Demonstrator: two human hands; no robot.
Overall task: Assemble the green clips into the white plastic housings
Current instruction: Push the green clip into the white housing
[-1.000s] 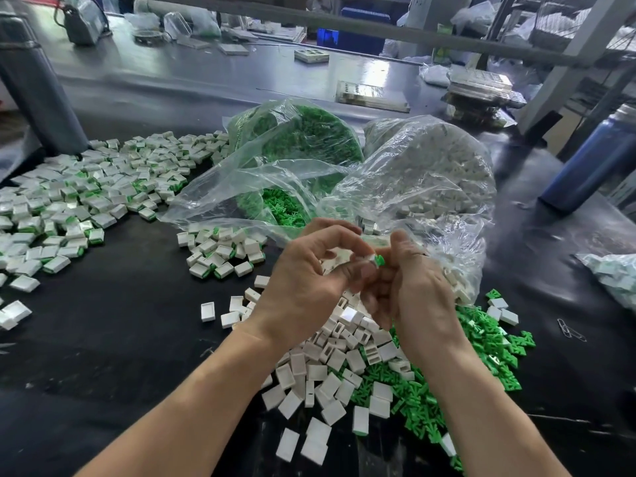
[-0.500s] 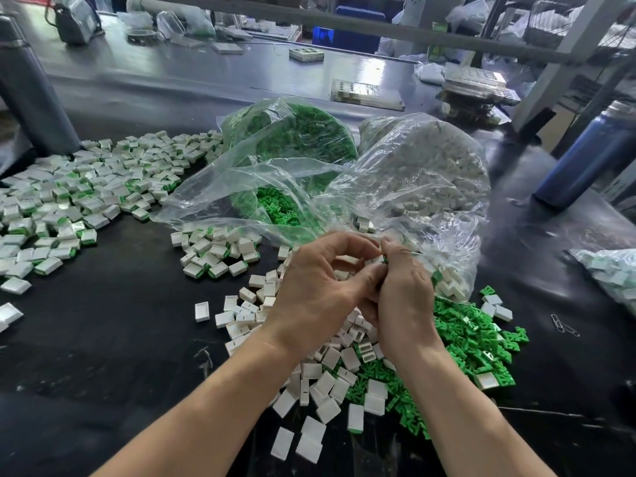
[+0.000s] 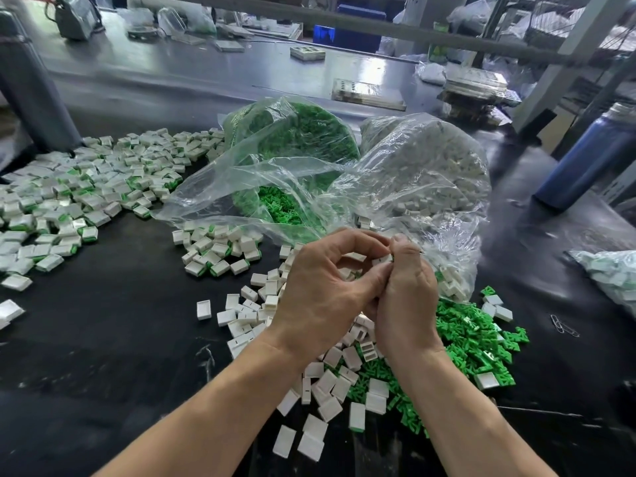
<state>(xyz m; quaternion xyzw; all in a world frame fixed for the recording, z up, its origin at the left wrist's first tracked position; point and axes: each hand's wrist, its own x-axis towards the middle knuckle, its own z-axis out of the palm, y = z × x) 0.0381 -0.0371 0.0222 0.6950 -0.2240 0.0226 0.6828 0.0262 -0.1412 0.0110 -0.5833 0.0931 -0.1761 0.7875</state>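
Observation:
My left hand (image 3: 320,290) and my right hand (image 3: 406,297) meet above the middle of the black table, fingertips together. Between them they pinch one small white housing (image 3: 381,260); the green clip is hidden by my fingers. Under my hands lies a heap of loose white housings (image 3: 330,383). A heap of loose green clips (image 3: 471,339) spreads to the right of it. A small group of assembled pieces (image 3: 216,249) sits left of my hands, and a large spread of assembled pieces (image 3: 69,197) covers the far left.
Two open clear bags stand behind my hands, one of green clips (image 3: 296,139) and one of white housings (image 3: 430,166). A blue bottle (image 3: 585,160) stands at the right, a grey cylinder (image 3: 27,84) at the far left. Another filled bag (image 3: 609,273) lies at the right edge.
The green clip seen between my fingertips a second ago is now out of sight, and a white housing shows there instead. My hands have stayed pressed together.

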